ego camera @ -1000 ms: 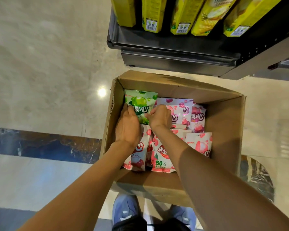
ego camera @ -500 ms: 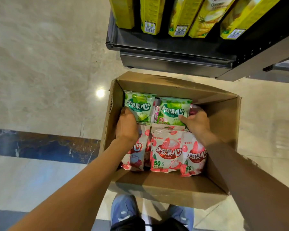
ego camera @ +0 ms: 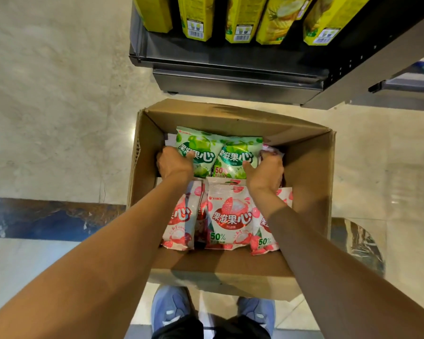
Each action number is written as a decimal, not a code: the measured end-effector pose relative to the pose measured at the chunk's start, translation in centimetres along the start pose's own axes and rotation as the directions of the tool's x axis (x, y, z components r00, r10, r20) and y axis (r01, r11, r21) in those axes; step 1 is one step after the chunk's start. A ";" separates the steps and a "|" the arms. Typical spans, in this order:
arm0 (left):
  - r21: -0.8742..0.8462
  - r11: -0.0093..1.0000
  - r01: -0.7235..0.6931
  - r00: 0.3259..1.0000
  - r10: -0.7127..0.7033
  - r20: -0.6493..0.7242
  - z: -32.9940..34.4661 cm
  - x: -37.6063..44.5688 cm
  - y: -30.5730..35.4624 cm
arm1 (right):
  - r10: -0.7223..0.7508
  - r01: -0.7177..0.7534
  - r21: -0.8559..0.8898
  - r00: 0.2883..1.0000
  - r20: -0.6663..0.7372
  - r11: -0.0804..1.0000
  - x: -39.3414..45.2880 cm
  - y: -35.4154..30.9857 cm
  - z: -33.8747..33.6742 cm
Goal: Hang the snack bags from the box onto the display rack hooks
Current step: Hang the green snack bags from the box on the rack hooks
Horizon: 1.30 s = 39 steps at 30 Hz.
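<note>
Pale polished stone floor [ego camera: 59,99], crossed by a dark blue marbled band [ego camera: 47,216], lies under an open cardboard box [ego camera: 309,192] that sits at the foot of a dark metal display rack [ego camera: 230,69]. Both bare forearms reach straight down into the box from the near edge. The left hand [ego camera: 174,165] sits at the box's left side, its fingers curled over the lower left corner of a green snack bag [ego camera: 196,148] and its thumb lying across the bag's front. The right hand [ego camera: 264,173] is curled the same way, thumb on the lower right corner of a second green snack bag [ego camera: 238,157], its fingers wrapped around that bag's right edge. The two green bags lie side by side in the far half of the box, each printed with the large white characters 果滋果心; the second also shows "50%". Nearer the person, pink snack bags [ego camera: 228,216] lie in a row, carrying the same characters and "50%" in green. Yellow cartons [ego camera: 196,18] with barcode labels stand on the rack's shelf above. Blue shoes [ego camera: 169,309] show below the box.
</note>
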<state>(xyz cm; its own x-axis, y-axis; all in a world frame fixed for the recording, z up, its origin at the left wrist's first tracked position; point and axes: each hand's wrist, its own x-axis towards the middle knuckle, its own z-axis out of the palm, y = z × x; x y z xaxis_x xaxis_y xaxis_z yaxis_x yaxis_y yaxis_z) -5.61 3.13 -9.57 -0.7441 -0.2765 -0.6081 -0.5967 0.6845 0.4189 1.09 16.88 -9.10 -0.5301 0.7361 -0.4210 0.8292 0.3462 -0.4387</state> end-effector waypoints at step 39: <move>-0.324 0.835 -0.444 0.775 0.539 0.329 -10.9 -5.6 4.3 | -0.073 -0.262 0.592 0.874 0.481 0.762 -1.5 -3.1 -10.9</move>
<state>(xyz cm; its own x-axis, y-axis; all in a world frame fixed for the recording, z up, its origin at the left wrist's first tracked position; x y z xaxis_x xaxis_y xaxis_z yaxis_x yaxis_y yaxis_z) -7.30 0.30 2.96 -0.7996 0.3770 -0.4674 -0.2658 0.4758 0.8385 1.19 21.04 1.53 -0.6085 0.3386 -0.7177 0.6663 -0.2732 -0.6939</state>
